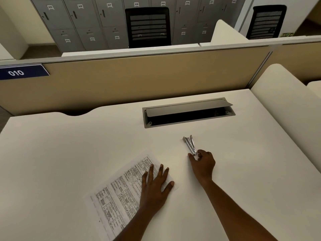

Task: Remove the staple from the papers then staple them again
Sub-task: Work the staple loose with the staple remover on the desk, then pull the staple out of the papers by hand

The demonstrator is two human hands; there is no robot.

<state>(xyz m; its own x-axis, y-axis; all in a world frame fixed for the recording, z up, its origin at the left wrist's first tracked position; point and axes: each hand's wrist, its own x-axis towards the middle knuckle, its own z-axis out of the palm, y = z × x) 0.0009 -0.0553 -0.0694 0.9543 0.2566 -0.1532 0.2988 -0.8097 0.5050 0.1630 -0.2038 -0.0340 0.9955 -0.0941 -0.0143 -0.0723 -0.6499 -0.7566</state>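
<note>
So the papers (121, 193) are lying flat on the white bench (69, 153), near the front edge and a bit to my left, turned at an angle with the printed side up. My left hand (154, 188) is spread flat on their right side, fingers straight, just pressing them down.

The little metal stapler (189, 144) sits on the bench to the right of the papers, not touching them. Its arms are splayed apart at the far end. My right hand (203, 164) is at the near end, with thumb and curled fingertips pinching the tip of it.

Farther back, set into the bench, there's a grey cable hatch (187, 112) with its lid tipped up. Behind that is a tan partition (139, 75) with a blue "010" tag (22, 72) at the left. Past the partition are a black mesh chair (148, 26) and a wall of grey numbered lockers (83, 23).
</note>
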